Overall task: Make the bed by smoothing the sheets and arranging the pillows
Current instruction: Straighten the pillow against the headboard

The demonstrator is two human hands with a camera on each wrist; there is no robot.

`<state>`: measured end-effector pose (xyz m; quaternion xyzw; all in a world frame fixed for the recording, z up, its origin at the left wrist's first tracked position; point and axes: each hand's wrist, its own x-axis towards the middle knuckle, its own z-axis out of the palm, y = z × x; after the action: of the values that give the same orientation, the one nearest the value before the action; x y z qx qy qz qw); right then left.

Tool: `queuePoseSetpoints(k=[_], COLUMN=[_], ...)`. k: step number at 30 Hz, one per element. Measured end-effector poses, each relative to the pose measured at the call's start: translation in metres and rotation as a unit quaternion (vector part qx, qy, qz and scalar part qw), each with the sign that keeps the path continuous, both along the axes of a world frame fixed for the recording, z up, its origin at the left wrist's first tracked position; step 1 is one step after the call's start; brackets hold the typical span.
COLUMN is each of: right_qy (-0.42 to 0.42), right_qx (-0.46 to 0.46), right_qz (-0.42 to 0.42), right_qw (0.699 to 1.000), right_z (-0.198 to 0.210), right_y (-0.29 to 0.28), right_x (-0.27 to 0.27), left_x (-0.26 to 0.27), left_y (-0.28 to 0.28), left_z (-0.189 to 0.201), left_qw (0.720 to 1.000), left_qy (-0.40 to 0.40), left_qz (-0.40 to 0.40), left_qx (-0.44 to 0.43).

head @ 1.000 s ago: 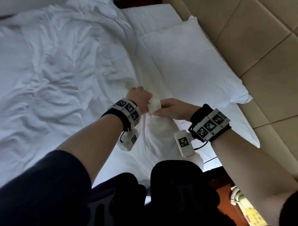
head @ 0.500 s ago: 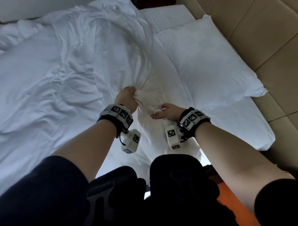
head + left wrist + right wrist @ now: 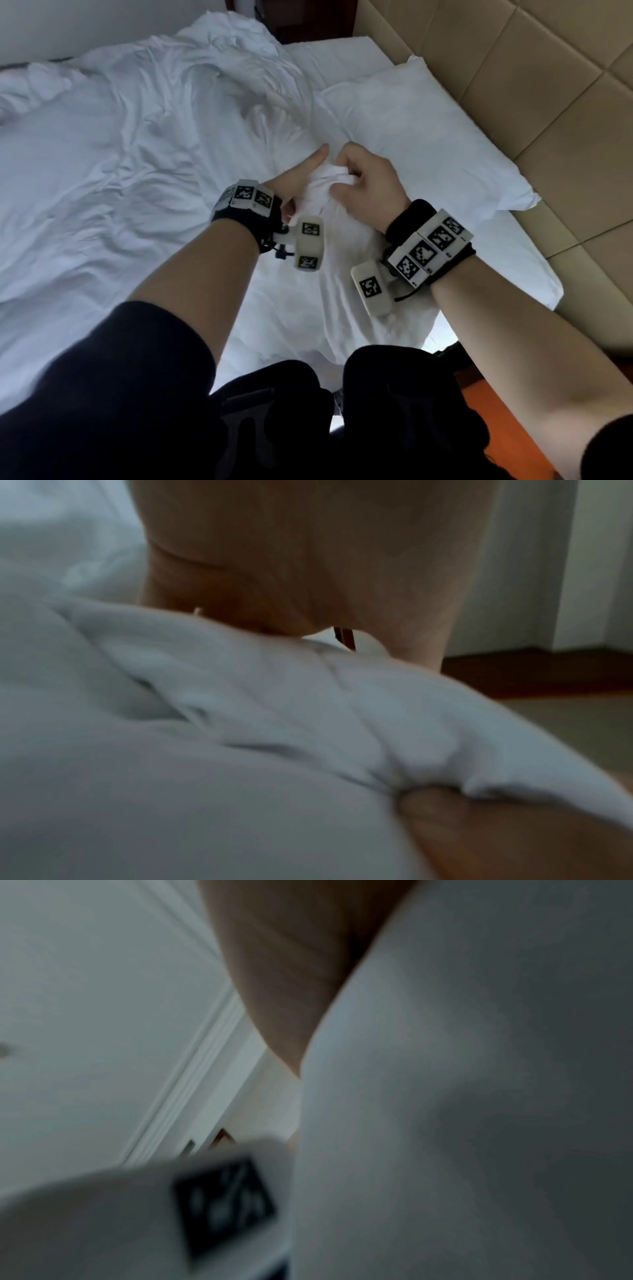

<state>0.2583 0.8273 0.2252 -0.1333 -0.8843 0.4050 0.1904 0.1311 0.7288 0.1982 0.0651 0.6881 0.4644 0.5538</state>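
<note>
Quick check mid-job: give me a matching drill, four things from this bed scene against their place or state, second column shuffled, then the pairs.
Things:
1. pillow
2. duvet
3. bunched sheet corner
4. headboard

States:
A. tan, padded panels
B. gripped between both hands
C. rumpled, spread over the bed's left
D. lying flat beside the headboard

Pairs: 1-D, 2-C, 3-B, 4-A. The left hand and right hand hold that corner.

A: What is obscured in the head view?
B: The bunched white cotton sheet [image 3: 329, 178] hides both hands' fingertips.
A: And the wrist views?
B: Blurred; white fabric fills 3 o'clock.
</note>
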Motion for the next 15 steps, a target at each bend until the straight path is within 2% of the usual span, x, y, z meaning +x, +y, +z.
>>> queuePoseSetpoints(k=[2, 4, 5, 7, 9, 11, 12, 14, 15], right_qy=[0.008, -0.032, -0.081, -0.224, -0.321, -0.326, -0.321, -0.356, -0.399], right_qx=[0.071, 0.101, 0.093, 0.036, -0.117, -0.26, -0.275, -0.221, -0.188], right_qz=[0.031, 0.057, 0.063, 0.084, 0.112, 0.054, -0.004, -0.084, -0.082], right_qw=[0.997, 0.993, 0.99, 0.97, 0.933, 0.907, 0.906, 0.904, 0.894], right_z=[0.006, -0.007, -0.017, -0.038, -0.05, -0.059, -0.067, -0.084, -0.093], right_y=[-0.004, -0.008, -0.01, -0.006, 0.006, 0.023, 0.034, 0.053, 0.059], right_x=[0.004, 0.009, 0.013, 0.019, 0.025, 0.03, 0.032, 0.04, 0.045], left_x=[0.001, 0.002, 0.004, 0.006, 0.009, 0.012, 0.014, 0.014, 0.013], left_y=[0.013, 0.012, 0.009, 0.002, -0.006, -0.018, -0.024, -0.038, -0.044], left_z=[0.001, -0.01, -0.021, -0.043, -0.066, -0.081, -0.085, -0.09, -0.089], left_qw=[0.999, 0.995, 0.989, 0.984, 0.99, 0.991, 0.99, 0.986, 0.983], left_qy=[0.025, 0.103, 0.142, 0.162, 0.118, 0.09, 0.08, 0.078, 0.096], left_qz=[0.015, 0.016, 0.004, 0.002, 0.042, 0.073, 0.091, 0.119, 0.112], left_qx=[0.033, -0.003, -0.039, -0.068, -0.066, -0.07, -0.073, -0.091, -0.113])
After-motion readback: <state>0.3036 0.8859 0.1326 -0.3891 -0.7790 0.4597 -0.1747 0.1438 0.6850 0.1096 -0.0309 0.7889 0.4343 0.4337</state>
